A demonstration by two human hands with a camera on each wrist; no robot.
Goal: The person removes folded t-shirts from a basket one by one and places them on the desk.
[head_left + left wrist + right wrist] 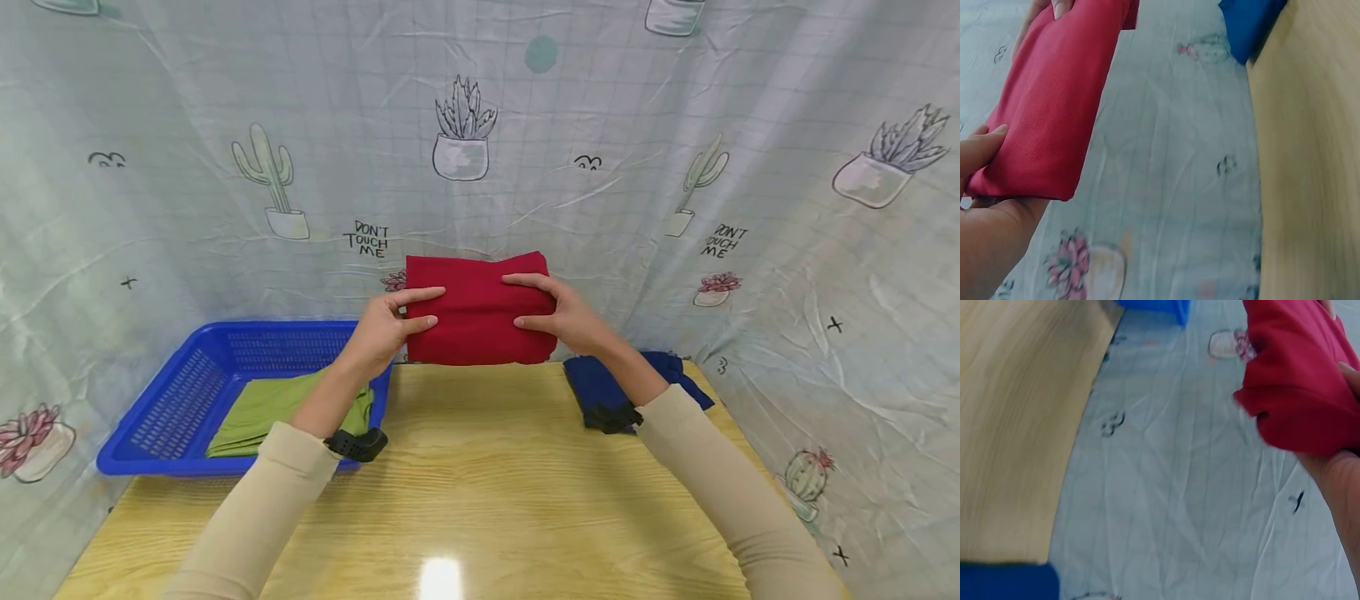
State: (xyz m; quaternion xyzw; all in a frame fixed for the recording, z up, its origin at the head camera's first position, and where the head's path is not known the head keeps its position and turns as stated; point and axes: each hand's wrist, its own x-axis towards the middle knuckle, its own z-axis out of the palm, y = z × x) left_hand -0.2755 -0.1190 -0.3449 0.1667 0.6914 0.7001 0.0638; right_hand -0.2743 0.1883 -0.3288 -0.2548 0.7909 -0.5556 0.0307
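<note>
A folded red cloth (476, 312) is held up above the far edge of the table by both hands. At its left end my left hand (382, 329) grips it, thumb and index finger on the near face. My right hand (573, 317) grips the right end in the same way. In the left wrist view the red cloth (1054, 100) shows a smooth folded edge, with the left thumb on one face and the other fingers behind. Loose, wavy layers of the red cloth (1304, 381) show in the right wrist view.
A blue plastic basket (217, 467) stands at the left of the wooden table (480, 467), with folded green cloth (262, 408) inside. Dark blue cloth (588, 383) lies at the back right, partly behind the right forearm. A printed curtain (360, 150) hangs behind the table.
</note>
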